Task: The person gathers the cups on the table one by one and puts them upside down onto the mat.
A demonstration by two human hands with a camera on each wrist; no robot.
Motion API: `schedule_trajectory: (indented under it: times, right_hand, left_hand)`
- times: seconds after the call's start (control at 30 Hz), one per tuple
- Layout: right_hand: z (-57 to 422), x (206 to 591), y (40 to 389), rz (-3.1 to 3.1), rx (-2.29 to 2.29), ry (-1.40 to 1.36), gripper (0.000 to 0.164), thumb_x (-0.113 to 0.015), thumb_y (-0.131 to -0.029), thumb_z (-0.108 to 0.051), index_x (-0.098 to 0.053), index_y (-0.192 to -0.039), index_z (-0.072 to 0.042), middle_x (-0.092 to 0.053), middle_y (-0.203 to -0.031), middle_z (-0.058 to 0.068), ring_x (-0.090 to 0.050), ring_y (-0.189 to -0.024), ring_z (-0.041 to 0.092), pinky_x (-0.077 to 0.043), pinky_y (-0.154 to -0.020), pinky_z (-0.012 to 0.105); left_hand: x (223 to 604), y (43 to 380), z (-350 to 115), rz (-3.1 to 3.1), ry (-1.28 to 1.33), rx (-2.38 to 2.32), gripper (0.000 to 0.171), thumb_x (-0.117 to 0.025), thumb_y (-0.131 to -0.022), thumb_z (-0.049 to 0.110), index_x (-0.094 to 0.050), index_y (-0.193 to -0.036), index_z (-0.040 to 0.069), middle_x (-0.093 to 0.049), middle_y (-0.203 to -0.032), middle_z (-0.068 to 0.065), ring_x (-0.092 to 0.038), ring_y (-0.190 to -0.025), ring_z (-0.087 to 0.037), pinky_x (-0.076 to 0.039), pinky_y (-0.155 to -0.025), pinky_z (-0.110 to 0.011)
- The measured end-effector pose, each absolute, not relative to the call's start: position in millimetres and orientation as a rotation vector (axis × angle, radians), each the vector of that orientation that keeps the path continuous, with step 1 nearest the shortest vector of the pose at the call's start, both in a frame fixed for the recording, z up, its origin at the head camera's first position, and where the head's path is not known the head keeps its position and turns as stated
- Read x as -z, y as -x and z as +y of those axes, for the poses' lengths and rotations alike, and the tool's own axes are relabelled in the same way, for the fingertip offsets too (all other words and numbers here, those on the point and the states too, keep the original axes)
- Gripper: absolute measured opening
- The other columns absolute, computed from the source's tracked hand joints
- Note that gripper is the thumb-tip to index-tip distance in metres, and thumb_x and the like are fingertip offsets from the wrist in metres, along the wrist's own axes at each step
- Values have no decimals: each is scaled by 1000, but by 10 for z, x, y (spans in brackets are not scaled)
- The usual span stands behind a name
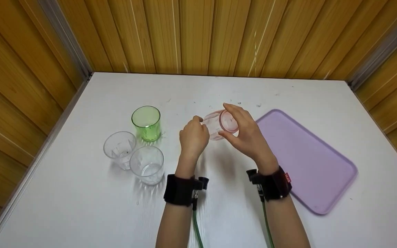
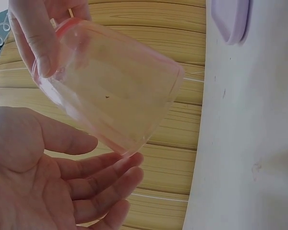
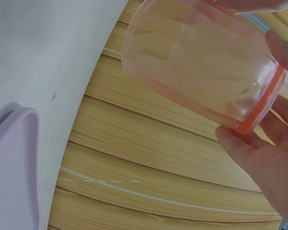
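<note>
Pink translucent cup point(image 1: 213, 126), one: raised above the white table point(image 1: 81, 210), tilted, its narrower end with the red ring pointing upward and toward the right hand point(image 1: 248, 136). Location: between the two hands, near the tray.

Right hand: grasping the ringed end, thumb on one side, fingers on the other.

Left hand point(image 1: 194, 137): fingers loosely bent, not clenched, palm turned to the cup; fingertips at the edge of its wider end, thumb just beside the wall.

Green translucent cup point(image 1: 149, 132), one: upright, mouth up, left of the hands.

Clear cups, two: rear-left cup point(image 1: 119, 148) and front cup point(image 1: 148, 168), both mouth up, nearer the person than the green one; they overlap in view, and contact cannot be told.

Purple tray point(image 1: 310, 162), one: flat, rounded corners, lying askew at right, partly behind the right forearm.

Wrist straps, black, two: left point(image 1: 179, 189), right point(image 1: 274, 183); each with a green cable.

Backdrop: wood-look panels point(image 1: 195, 38).
</note>
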State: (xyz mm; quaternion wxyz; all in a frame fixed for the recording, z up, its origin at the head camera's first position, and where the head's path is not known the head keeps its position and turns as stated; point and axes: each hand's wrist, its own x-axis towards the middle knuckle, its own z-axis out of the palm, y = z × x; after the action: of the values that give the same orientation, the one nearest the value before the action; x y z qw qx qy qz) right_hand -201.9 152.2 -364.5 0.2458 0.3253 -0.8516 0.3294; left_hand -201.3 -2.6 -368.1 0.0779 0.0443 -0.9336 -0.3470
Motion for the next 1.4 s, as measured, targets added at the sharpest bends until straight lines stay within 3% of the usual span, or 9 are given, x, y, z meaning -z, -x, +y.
schedule_trajectory:
  times: [1.4]
  right_hand:
    - [1530, 3643, 2020, -2322, -914, -893, 62, -73, -75, -13, -46, -129, 0, -51, -128, 13, -45, -119, 26, -31, -103, 37]
  left_hand:
    - [3707, 1997, 21, -2911, 7, 897, 25, -45, -91, 10, -60, -106, -2, -66, -95, -16, -64, -87, -30, -50, -73, -44]
